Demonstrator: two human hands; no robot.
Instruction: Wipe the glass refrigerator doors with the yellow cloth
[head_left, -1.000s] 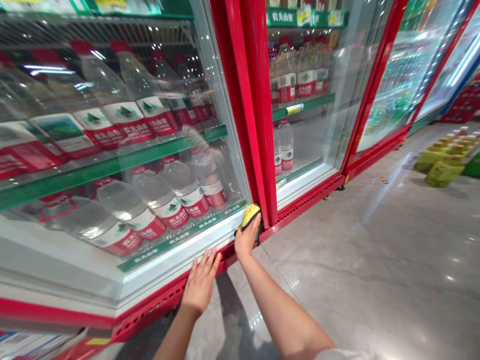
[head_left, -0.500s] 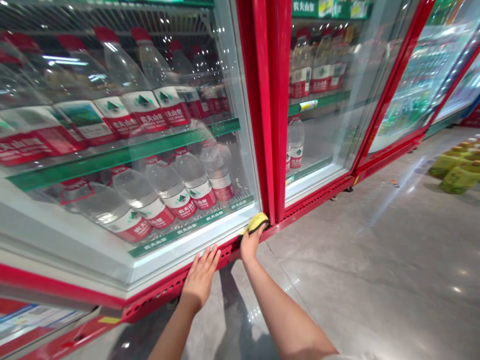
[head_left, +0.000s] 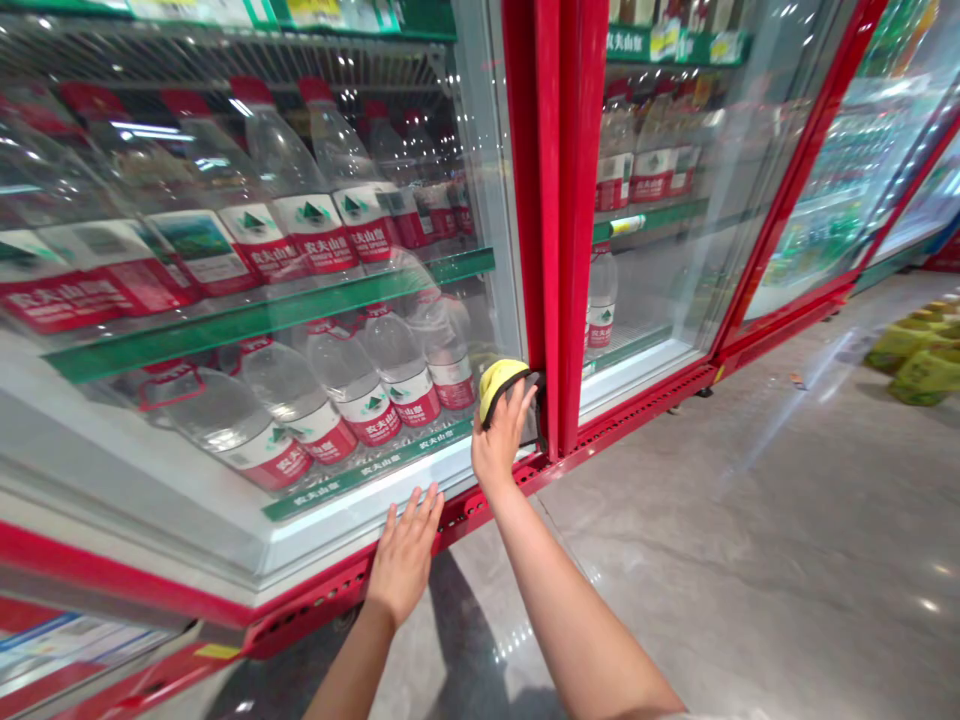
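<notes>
We read 农夫山泉 on red-and-white bottle labels [head_left: 371, 415] ahead of our left hand [head_left: 405, 550], on the green strip [head_left: 381, 466] just beyond it, and on the green shelf edge [head_left: 630, 44] well beyond our right hand [head_left: 501, 430]. Price tags [head_left: 664, 42] there: too blurred for us.

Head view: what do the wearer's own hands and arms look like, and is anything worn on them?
The left hand and right hand are both bare, slim and five-fingered, with no gloves, watch or bracelet visible. The left forearm and right forearm show no sleeve, cables or clear markings. A pale fabric edge, probably a sleeve, shows beside the right arm.
</notes>
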